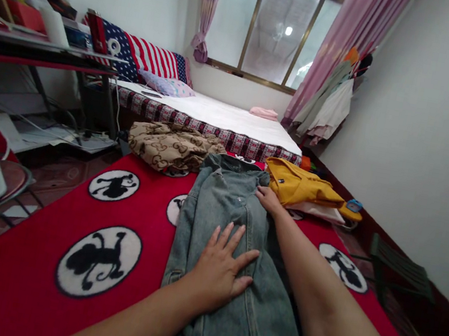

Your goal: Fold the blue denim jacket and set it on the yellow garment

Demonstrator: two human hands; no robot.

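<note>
Lying flat and lengthwise on the red fleece blanket with black-and-white monkey roundels [44,229], the faded blue denim jacket [227,203] stretches away from the person, its collar at the far end. The left hand [219,271] rests palm down on the middle of the jacket, fingers spread and released, gripping nothing. The right hand [266,198] reaches farther up the jacket, near the collar on its right side; its fingers lie on the cloth, though whether they pinch a fold cannot be told. Denim of this kind is probably fairly heavy and thick, soft enough to fold yet stiff along seams and placket, not slippery, not fragile; the shoulder seams, collar or hem would likely give the firmest hold. Just beyond the jacket's collar to the left sits a crumpled brown patterned cloth [171,147], and to the right of the collar a mustard-yellow garment [303,188] lies over something white. Farther past the jacket stands a low bed with a white sheet [225,116]
</note>
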